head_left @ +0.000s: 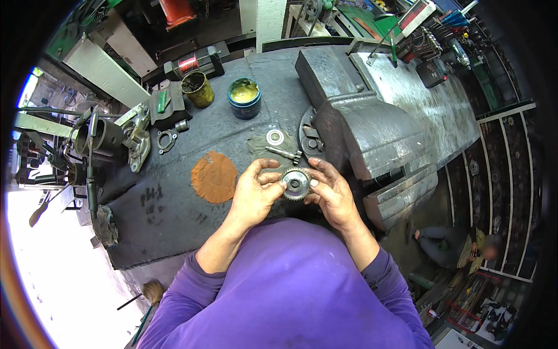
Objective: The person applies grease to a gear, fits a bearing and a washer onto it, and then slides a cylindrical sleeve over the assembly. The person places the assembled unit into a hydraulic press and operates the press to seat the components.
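Observation:
Between my two hands I hold a metal gear (pixel 296 185) with fine teeth round its rim and a dark hub in the middle. My left hand (pixel 256 192) grips its left edge, the thumb pressed on the face. On the other edge my right hand (pixel 332 193) is closed, thumb on the face and fingers behind it. Just beyond the gear lies a short toothed shaft (pixel 283 153) on a greenish cloth (pixel 256 146). A ring bearing (pixel 275 137) rests there too. To the left of my left hand lies a round orange-brown cloth (pixel 214 177).
A large bench vise (pixel 378 128) fills the bench's right side. Toward the back stand a blue tub of yellowish grease (pixel 244 99) and a dirty yellow can (pixel 198 90). Metal parts (pixel 167 141) lie at left. A person (pixel 450 245) sits in the background, lower right.

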Demonstrator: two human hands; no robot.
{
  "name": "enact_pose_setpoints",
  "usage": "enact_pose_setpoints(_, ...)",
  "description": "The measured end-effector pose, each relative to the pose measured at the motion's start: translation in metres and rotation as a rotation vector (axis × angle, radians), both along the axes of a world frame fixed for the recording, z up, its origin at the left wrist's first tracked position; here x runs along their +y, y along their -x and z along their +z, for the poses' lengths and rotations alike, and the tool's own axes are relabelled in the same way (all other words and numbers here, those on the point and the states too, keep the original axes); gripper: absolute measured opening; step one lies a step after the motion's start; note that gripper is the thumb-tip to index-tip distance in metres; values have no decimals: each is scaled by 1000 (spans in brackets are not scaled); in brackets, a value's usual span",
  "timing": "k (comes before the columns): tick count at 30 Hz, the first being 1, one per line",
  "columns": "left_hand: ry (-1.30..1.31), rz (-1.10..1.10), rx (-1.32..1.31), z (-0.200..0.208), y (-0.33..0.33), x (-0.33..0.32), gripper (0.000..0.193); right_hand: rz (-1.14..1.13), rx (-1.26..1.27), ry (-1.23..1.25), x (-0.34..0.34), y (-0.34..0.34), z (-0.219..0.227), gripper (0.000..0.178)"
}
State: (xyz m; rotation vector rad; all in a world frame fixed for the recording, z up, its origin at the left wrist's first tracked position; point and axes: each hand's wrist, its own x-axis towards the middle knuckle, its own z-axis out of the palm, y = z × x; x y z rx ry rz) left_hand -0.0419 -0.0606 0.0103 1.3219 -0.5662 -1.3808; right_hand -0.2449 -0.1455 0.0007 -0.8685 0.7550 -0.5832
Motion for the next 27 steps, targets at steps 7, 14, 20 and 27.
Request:
enact_pose_setpoints(7, 17, -25, 96, -6, -2, 1, 46, 162, -286, -280, 0, 4, -11, 61)
enact_pose_setpoints(14, 28, -84, -55, -8, -1, 2, 39, 144, -289, -299, 2, 3, -14, 53)
enact_pose_setpoints(20, 40, -65, -71, -10, 0, 1, 36, 122, -268, -302, 3, 4, -19, 52)
enact_pose_setpoints(27, 64, -47, -54, -10, 2, 1, 41, 105, -240, -301, 3, 5, -25, 53)
